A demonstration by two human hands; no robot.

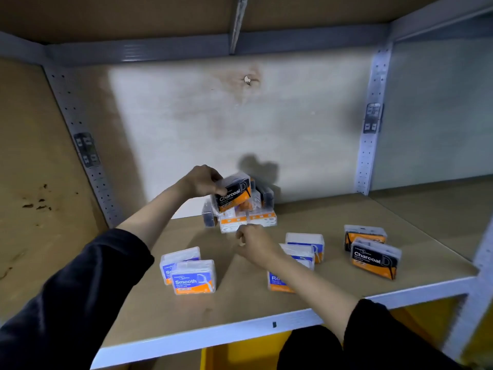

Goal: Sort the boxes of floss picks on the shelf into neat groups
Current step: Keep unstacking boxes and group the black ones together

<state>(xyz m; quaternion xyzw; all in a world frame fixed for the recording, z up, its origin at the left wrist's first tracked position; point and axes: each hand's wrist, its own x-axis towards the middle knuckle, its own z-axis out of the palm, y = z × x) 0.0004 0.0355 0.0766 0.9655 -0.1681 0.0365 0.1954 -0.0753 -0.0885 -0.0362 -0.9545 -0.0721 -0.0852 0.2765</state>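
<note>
My left hand [201, 181] grips a black and orange Charcoal box [234, 193], lifted above a jumbled pile of boxes [248, 217] at the back of the shelf [266, 324]. My right hand [253, 243] hovers just in front of the pile with its fingers curled and nothing in it. Two blue and orange Smooth boxes [193, 277] stand at the front left. Blue and orange boxes [305, 248] stand behind my right forearm, one partly hidden. Two Charcoal boxes [374, 259] stand at the right.
The shelf's white front rail runs below my arms. Perforated metal uprights [372, 121] stand at the back corners, and a board lies overhead. A yellow bin [240, 353] sits under the shelf. Bare shelf board lies between the groups.
</note>
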